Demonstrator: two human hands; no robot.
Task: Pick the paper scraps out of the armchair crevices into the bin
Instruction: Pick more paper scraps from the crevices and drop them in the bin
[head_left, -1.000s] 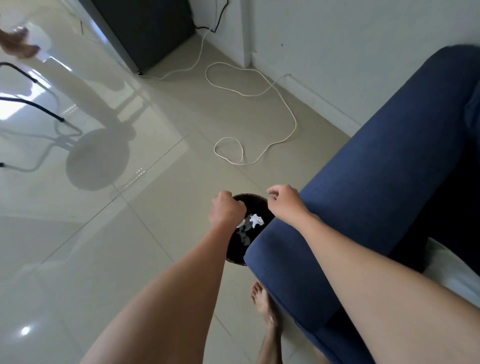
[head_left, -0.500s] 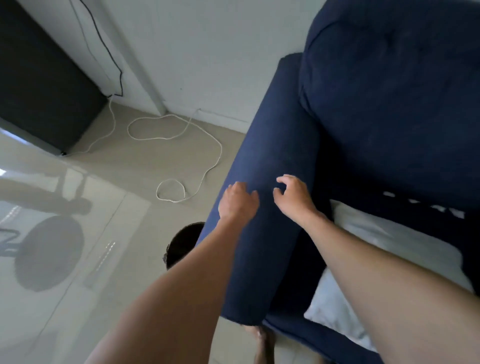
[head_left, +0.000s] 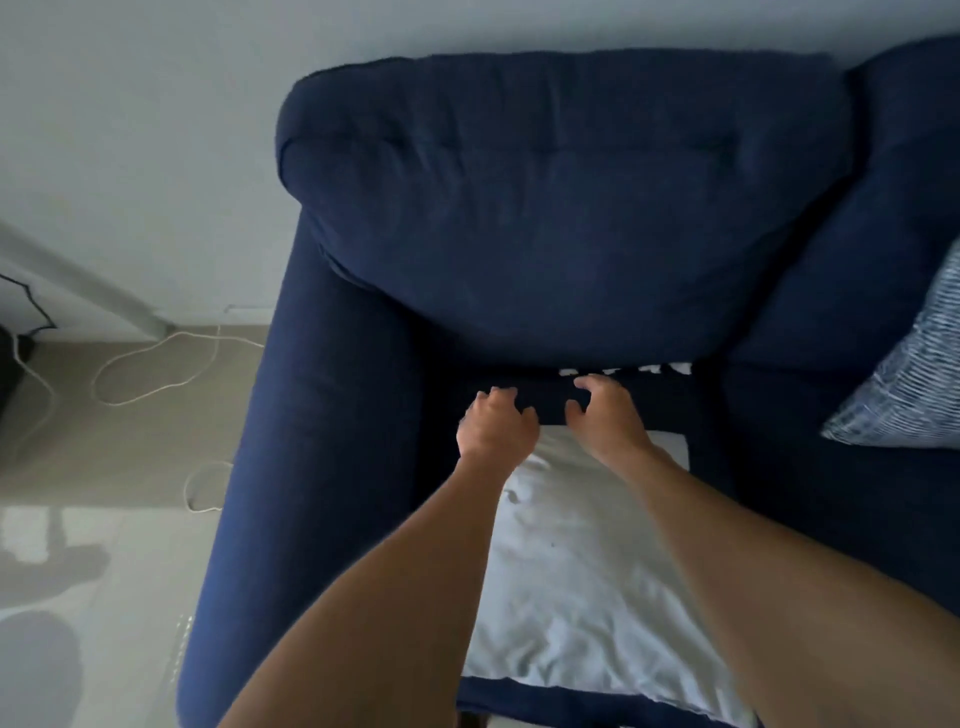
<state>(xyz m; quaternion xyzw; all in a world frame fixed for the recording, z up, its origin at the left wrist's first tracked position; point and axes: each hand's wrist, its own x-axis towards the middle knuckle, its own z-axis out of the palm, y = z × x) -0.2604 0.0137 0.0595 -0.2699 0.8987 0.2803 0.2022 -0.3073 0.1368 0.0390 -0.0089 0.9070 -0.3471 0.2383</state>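
A navy blue armchair (head_left: 545, 218) fills the view, with a white cloth (head_left: 587, 571) lying on its seat. Several white paper scraps (head_left: 623, 370) stick out of the dark crevice between the back cushion and the seat. My right hand (head_left: 605, 413) hovers just in front of the scraps, its fingers spread and curled, holding nothing. To its left, my left hand (head_left: 496, 423) is over the rear of the seat, fingers loosely curled and apart, also with nothing in it. The bin is out of view.
The armchair's left armrest (head_left: 311, 441) runs down the left side. A patterned blue-white cushion (head_left: 904, 384) lies on the adjoining seat at right. A white cable (head_left: 156, 374) loops over the tiled floor by the wall at left.
The view has swung right from the bin on the floor to the armchair seat. Both hands moved from over the bin, across the armrest, to the rear seat crevice.
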